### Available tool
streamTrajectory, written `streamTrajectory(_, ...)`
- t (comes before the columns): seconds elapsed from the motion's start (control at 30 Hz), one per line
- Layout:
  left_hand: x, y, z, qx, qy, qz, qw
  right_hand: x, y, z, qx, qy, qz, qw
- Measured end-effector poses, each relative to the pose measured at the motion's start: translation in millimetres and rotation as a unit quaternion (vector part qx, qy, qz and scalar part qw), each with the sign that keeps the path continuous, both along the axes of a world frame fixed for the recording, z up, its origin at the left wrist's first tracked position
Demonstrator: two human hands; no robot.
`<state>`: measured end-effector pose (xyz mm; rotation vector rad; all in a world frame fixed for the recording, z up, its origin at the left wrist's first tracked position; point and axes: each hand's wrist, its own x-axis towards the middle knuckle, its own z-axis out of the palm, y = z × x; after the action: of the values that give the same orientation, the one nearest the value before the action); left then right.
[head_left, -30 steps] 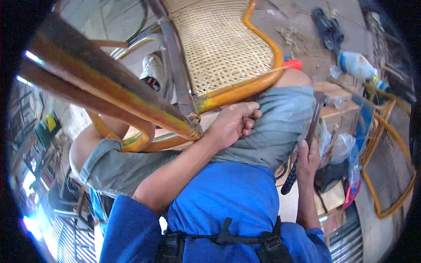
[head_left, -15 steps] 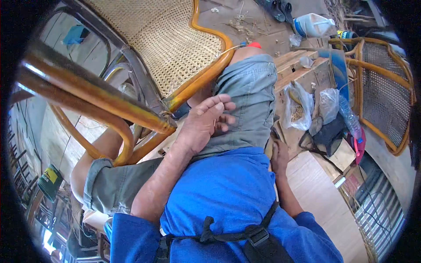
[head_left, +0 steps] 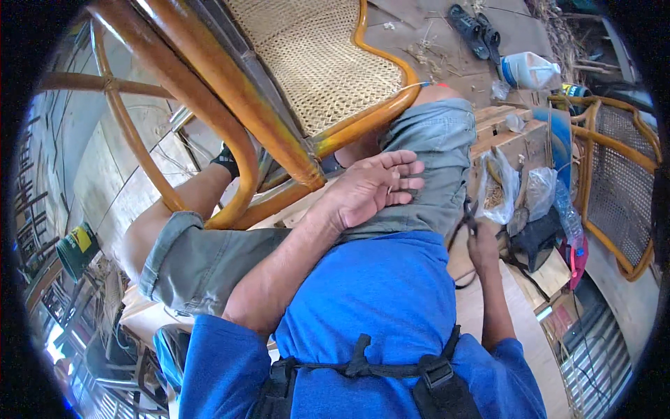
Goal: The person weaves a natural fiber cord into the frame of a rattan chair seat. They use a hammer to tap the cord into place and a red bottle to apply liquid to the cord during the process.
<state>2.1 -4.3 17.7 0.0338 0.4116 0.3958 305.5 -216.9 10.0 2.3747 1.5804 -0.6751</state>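
Observation:
My left hand [head_left: 380,187] hovers over or rests on my thigh, palm turned up, fingers loosely bent and apart, with nothing visible in it. Just beyond it, a rattan chair [head_left: 241,136] with a brown glossy frame leans across my lap, its woven cane panel [head_left: 321,63] extending up and away. A wrapped joint [head_left: 307,167] of its frame lies close to my left wrist. At my right side, my right hand [head_left: 483,246] is closed around a slim dark hand tool [head_left: 470,211], whose exact kind is partly hidden by the fingers.
Right of my thigh lie a clear plastic bag [head_left: 494,185] with small light pieces, a second bag [head_left: 539,192] and a plastic bottle [head_left: 564,209]. Another cane chair part [head_left: 618,167] stands far right. Beyond are a white jug [head_left: 532,71] and dark sandals [head_left: 474,31].
My right hand has moved forward from beside my hip, and the dark tool now shows in it. My left hand's fingers have spread. The view has shifted, showing more of the chair.

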Motion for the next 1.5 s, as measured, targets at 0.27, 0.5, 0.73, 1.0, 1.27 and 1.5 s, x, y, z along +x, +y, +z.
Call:
streamTrajectory(0.27, 2.1, 0.2, 1.8, -0.010, -0.013, -0.032, 0.999, -29.6, 62.2, 100.6, -0.009, 0.110, -0.187, 0.976)
streamTrajectory(0.5, 2.6, -4.6, 4.2, 0.034, -0.061, -0.057, 0.996, -94.3, 91.6, 120.2, 0.024, 0.468, -0.329, 0.820)
streamTrajectory(0.73, 3.3, -8.7, 17.8, 0.129, -0.030, -0.135, 0.982, -126.6, 140.8, 118.4, -0.017, 0.335, -0.139, 0.932)
streamTrajectory(1.0, 4.6, -3.3, 23.3, 0.207, -0.019, -0.165, 0.964, -142.5, 162.2, 110.0, -0.030, 0.283, -0.065, 0.957)
streamTrajectory(1.27, -6.6, 2.8, 17.8, 0.212, 0.083, -0.146, 0.963, -119.4, 163.8, 106.7, -0.061, 0.303, -0.167, 0.936)
streamTrajectory(1.5, 6.6, -6.2, 28.8, 0.558, 0.271, -0.010, 0.784, -129.5, 180.6, 119.1, -0.045, 0.324, -0.178, 0.928)
